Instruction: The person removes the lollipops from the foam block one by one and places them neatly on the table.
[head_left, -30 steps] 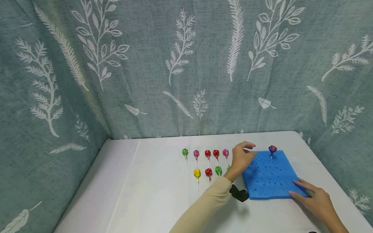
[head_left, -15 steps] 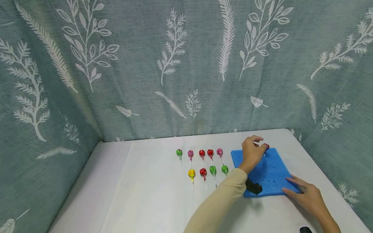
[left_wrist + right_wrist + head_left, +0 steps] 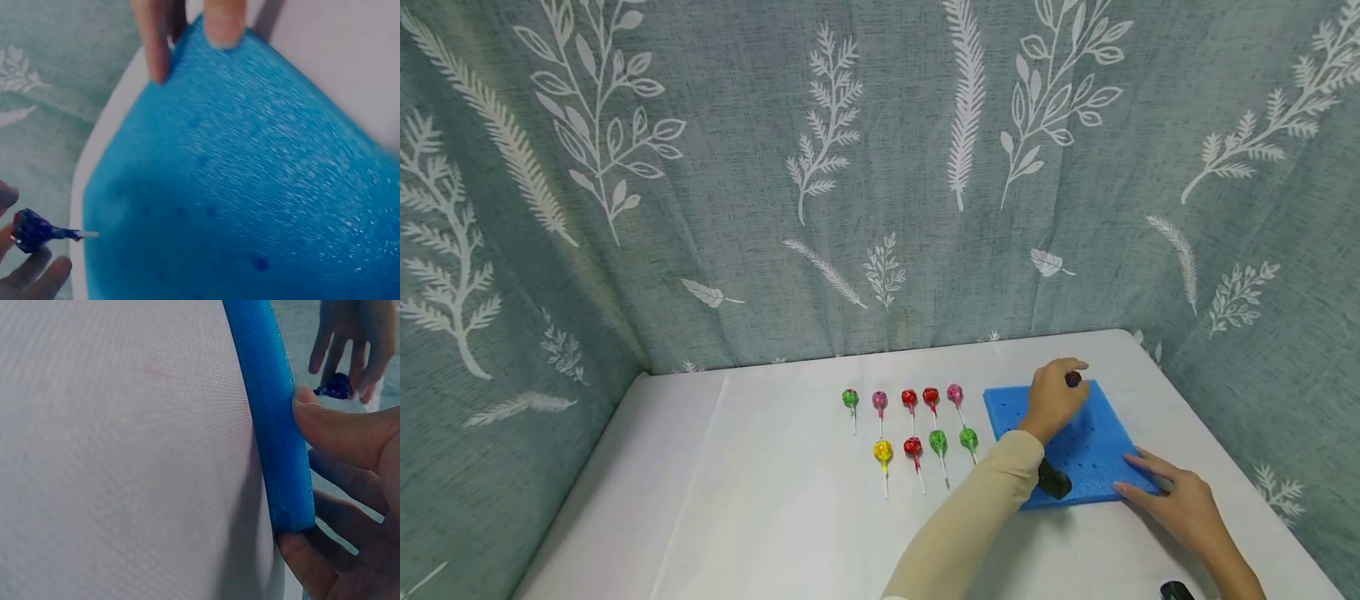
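Observation:
My left hand [image 3: 1054,400] is over the far part of a blue foam board [image 3: 1093,467]. Its fingers hold the wrapped head of a dark purple lollipop [image 3: 31,231], whose white stick points down at the board in the left wrist view. Whether the stick's tip is inside the foam I cannot tell. My right hand [image 3: 1176,504] grips the board's near right corner, thumb on one side and fingers on the other, as the right wrist view shows. Small holes dot the board's top.
Left of the board, several wrapped lollipops lie in two rows, among them a yellow lollipop [image 3: 883,452], a red lollipop [image 3: 913,447] and a green lollipop [image 3: 937,442]. A black object [image 3: 1176,590] is at the front edge of view. A patterned curtain [image 3: 850,167] stands behind the white table [image 3: 760,492].
The left hand has moved right from the board's far left corner to the purple lollipop and taken hold of its head. The right hand stays on the corner. The head view has shifted a little.

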A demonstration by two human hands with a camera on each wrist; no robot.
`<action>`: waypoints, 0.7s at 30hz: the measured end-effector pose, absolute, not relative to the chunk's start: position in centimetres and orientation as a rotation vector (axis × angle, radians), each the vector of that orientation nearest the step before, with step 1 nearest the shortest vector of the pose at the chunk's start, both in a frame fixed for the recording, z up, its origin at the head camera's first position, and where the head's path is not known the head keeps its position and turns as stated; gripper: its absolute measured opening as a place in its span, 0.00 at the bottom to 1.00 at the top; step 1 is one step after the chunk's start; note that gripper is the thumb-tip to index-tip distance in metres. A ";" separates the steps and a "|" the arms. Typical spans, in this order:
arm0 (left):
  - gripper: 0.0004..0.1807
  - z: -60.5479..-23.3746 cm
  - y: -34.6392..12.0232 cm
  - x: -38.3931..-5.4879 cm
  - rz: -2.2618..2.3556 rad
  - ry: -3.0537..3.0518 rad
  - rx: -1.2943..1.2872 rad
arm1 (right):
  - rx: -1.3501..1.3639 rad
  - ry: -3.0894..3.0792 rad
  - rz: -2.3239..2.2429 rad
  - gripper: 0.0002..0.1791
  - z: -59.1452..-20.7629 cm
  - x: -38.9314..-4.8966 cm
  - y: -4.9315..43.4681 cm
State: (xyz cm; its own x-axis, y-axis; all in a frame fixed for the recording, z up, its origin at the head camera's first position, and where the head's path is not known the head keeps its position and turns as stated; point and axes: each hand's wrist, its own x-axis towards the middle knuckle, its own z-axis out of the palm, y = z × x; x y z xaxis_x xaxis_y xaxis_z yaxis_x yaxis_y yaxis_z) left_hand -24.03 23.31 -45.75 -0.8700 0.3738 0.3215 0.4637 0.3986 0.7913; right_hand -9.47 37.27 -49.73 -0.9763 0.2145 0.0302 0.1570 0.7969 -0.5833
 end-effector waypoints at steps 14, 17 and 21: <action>0.14 -47.0 23.3 -24.1 -1.520 -2.495 -0.862 | -0.298 -2.869 0.922 0.39 -49.7 -9.3 37.2; 0.14 -47.0 23.4 -24.1 -1.548 -2.503 -0.824 | -0.309 -2.886 0.926 0.40 -49.6 -9.4 37.2; 0.12 -46.6 23.4 -24.1 -1.575 -2.481 -0.834 | -0.334 -2.905 0.927 0.42 -49.5 -9.4 37.3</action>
State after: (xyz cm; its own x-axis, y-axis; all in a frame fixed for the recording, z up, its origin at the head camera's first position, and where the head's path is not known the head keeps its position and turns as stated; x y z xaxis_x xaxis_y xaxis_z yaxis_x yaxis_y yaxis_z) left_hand -24.10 23.39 -46.58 -0.8475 0.3976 0.3516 0.4873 0.3203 0.8124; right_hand -9.44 37.27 -49.54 -0.9735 0.2286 0.0045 0.1837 0.7939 -0.5796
